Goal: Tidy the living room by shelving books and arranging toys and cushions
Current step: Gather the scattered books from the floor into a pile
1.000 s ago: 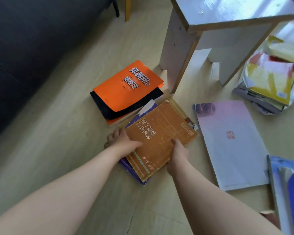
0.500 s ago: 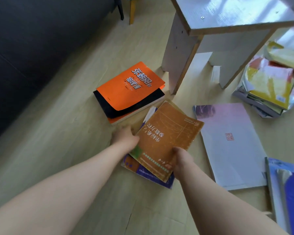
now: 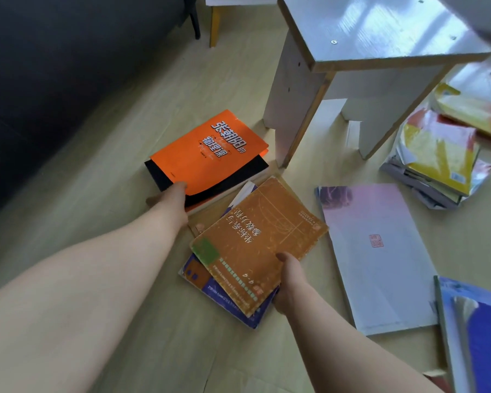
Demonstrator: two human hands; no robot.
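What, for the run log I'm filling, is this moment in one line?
left hand: grips orange book | right hand: holds brown book | place: floor by stool

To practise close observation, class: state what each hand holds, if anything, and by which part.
The left hand grips the orange book at its near corner; right hand grips the brown book at its near edge, thumb on cover.

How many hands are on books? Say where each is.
2. Left hand grips the bright orange paperback, near corner; right hand holds the worn brown paperback, near edge.
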